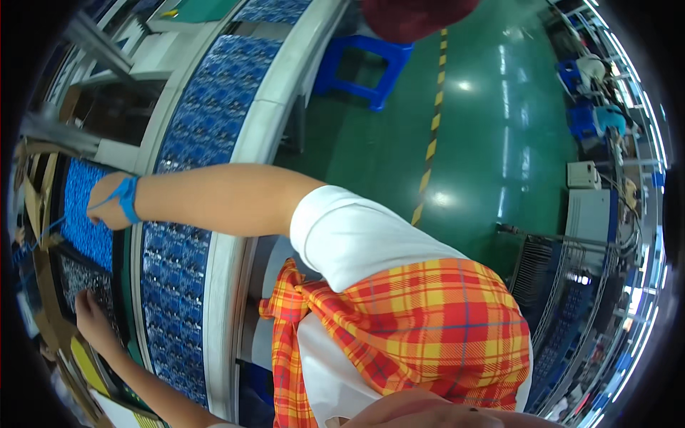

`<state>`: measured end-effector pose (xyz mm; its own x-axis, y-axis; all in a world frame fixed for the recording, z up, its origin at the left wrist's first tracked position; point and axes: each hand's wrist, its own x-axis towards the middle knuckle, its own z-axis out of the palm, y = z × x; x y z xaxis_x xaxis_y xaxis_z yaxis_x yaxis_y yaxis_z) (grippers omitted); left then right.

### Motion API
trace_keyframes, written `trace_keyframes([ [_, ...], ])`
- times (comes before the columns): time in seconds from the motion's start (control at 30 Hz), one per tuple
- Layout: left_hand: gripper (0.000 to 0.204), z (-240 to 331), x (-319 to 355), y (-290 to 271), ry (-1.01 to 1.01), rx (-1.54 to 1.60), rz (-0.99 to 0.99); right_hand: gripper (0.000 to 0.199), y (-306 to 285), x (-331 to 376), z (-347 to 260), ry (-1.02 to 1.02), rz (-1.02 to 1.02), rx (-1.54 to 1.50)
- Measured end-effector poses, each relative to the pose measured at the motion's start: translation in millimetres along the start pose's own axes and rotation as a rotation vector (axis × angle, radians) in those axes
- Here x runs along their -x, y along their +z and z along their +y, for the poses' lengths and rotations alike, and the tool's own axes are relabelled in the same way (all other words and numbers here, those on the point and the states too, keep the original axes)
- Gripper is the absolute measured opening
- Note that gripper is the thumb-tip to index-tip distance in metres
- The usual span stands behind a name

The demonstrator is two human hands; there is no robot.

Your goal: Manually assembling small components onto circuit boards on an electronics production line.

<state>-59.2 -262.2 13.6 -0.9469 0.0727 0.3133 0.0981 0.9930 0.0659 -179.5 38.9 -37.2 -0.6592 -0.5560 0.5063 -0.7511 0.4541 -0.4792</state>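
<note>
Glossy green floor (492, 128) shines; blue plastic stool (364, 64) looks smooth; checked cloth shirt (421, 335) matt; cardboard box (39, 200) dull.

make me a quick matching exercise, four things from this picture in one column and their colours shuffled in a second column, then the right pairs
Things:
1. stool
2. floor
3. wrist strap on one hand
4. cloth tied at the waist

Colours:
A. orange, red and yellow plaid
B. plain blue
C. green, with a yellow and black striped line
D. light blue, with a cord running off it

Pairs: 1-B, 2-C, 3-D, 4-A
</note>
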Motion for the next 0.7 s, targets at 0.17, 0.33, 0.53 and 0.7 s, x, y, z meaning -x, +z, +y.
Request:
trace_keyframes([
  [0.17, 0.029, 30.6, -7.9, 0.3, 0.024, 0.206, 0.014, 0.028, -2.7, 4.8, 8.2, 0.121, 0.092, -0.018],
  [0.33, 0.028, 125.1, -6.2, -23.7, 0.2, 0.153, -0.135, 0.028, -2.9, -7.9, 8.1, 0.136, 0.165, -0.063],
  [0.53, 0.027, 146.1, 0.9, 5.9, 0.243, 0.352, -0.205, 0.033, -3.1, -12.0, 7.6, 0.187, 0.09, -0.043],
  [0.7, 0.026, 154.2, 15.1, 6.0, 0.062, 0.316, -0.324, 0.035, 0.3, -5.5, 4.9, 0.18, 0.021, -0.051],
])
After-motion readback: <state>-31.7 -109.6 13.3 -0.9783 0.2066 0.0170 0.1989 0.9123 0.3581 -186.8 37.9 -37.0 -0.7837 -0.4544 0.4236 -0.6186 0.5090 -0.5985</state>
